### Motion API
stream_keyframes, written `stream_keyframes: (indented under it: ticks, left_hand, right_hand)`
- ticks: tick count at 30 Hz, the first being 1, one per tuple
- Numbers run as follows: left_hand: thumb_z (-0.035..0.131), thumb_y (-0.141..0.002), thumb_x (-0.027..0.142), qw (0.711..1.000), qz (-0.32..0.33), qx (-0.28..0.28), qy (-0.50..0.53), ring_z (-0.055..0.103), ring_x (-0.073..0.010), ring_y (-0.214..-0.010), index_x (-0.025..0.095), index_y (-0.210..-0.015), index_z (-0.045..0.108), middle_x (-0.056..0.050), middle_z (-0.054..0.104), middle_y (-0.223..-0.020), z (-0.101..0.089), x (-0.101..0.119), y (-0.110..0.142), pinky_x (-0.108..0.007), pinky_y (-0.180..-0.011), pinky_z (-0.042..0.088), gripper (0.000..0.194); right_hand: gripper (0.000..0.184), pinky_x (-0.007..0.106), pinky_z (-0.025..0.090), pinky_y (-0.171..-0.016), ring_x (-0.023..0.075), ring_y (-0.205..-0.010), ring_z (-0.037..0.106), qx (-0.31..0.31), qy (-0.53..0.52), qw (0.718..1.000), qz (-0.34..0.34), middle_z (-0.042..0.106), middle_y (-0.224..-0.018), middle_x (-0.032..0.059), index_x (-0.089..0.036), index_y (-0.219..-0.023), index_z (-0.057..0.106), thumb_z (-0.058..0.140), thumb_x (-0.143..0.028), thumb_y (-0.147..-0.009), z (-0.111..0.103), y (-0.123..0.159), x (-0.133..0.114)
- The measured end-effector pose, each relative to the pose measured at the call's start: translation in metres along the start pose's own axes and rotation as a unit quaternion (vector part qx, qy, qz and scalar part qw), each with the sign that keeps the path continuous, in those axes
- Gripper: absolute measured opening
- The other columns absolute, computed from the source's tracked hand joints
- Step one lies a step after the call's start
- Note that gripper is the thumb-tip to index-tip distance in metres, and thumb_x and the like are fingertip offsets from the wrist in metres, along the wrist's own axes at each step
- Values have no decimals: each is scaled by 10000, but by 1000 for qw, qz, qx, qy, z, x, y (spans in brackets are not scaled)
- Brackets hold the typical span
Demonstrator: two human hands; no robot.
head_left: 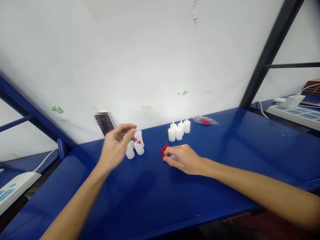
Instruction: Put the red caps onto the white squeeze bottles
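Note:
My left hand (117, 144) is raised just over a cluster of small white plastic bottles (136, 148) on the blue table (225, 156). Its fingertips pinch one white bottle at the top of that cluster. My right hand (183, 158) rests on the table with its fingers curled onto a small pile of red caps (164, 151). What the fingers hold is hidden. Behind the caps stands a second group of white bottles (179, 130), upright and apart from both hands.
A clear plastic bag with red caps (205, 121) lies near the wall at the back. A phone (106, 123) leans on the white wall. Power strips lie at the far left (15, 186) and far right (295, 111). A black post (270, 53) rises at right.

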State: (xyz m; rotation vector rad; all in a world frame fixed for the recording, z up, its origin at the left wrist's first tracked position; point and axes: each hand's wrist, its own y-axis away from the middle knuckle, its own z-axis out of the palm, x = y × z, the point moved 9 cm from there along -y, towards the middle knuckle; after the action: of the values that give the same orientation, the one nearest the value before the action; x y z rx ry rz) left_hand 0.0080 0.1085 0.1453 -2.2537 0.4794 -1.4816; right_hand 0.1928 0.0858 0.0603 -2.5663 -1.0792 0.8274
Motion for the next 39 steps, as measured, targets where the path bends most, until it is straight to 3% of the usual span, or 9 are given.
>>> stream_keyframes:
  ticks: [5, 8, 11, 14, 17, 21, 27, 34, 39]
  left_hand:
    - [708, -806, 439, 978, -101, -9, 180, 611, -123, -701, 165, -815, 620, 4, 614, -778, 59, -24, 24, -239, -685, 534, 288]
    - [715, -795, 423, 950, -149, 31, 274, 578, -109, -719, 172, -823, 591, 18, 572, -781, 68, -43, 32, -213, -654, 502, 282]
    - [641, -836, 391, 932, -174, 66, 311, 498, -92, -631, 180, -778, 518, 36, 489, -712, 61, -63, 39, -199, -557, 425, 251]
    - [482, -900, 383, 959, -160, 51, 227, 306, -86, -512, 205, -667, 357, 65, 294, -610, 56, -71, 50, -219, -475, 286, 319]
    - [447, -903, 339, 993, -63, -100, 27, 301, -110, -562, 207, -629, 284, 47, 294, -620, 78, -52, 62, -268, -543, 284, 345]
    - [429, -899, 246, 966, 54, -225, -114, 316, -121, -589, 202, -623, 249, 40, 329, -621, 106, -25, 82, -309, -636, 307, 333]
    - [491, -853, 244, 966, 62, -233, -93, 242, -103, -518, 206, -576, 178, 56, 257, -544, 112, -26, 88, -294, -523, 214, 419]
    - [448, -892, 321, 979, -26, -176, -104, 145, -86, -491, 194, -522, 143, 56, 157, -508, 106, -56, 77, -297, -504, 171, 496]
    - [467, -896, 303, 963, 57, -170, -203, 298, -104, -505, 189, -498, 195, 36, 291, -519, 96, -46, 66, -298, -550, 246, 495]
  right_hand:
    - [377, 264, 237, -534, 144, -583, 591, 129, 152, 978, -54, 705, -710, 15, -189, -1008, 630, 533, -544, -929, -24, -12, -26]
    - [293, 289, 203, -539, 145, -577, 571, 120, 226, 964, -75, 701, -721, 27, -188, -953, 641, 436, -394, -987, -25, -28, -38]
    - [320, 294, 194, -542, 141, -591, 551, 95, 205, 973, -57, 698, -762, 33, -189, -991, 634, 365, -363, -1004, -28, -50, -38]
    - [322, 279, 229, -552, 145, -622, 541, 56, 127, 990, 14, 672, -742, 31, -190, -1055, 620, 395, -409, -986, -32, -77, -26]
    - [335, 270, 285, -582, 161, -688, 551, -10, 57, 997, 58, 660, -752, 50, -179, -979, 651, 438, -435, -947, -24, -107, -18]
    - [306, 278, 327, -596, 191, -739, 572, -76, 62, 993, 66, 681, -839, 101, -151, -907, 666, 474, -388, -884, -5, -138, -21]
    - [278, 280, 373, -589, 215, -748, 604, -150, 91, 981, 88, 685, -873, 142, -135, -827, 634, 509, -384, -836, 19, -150, -23]
    - [292, 257, 363, -516, 141, -552, 535, -204, 58, 974, 86, 643, -654, 72, -141, -737, 592, 502, -401, -837, 26, -152, -17]
    - [296, 259, 365, -496, 137, -496, 514, -218, 43, 970, 96, 604, -570, 60, -136, -705, 580, 501, -393, -827, 26, -151, -20]
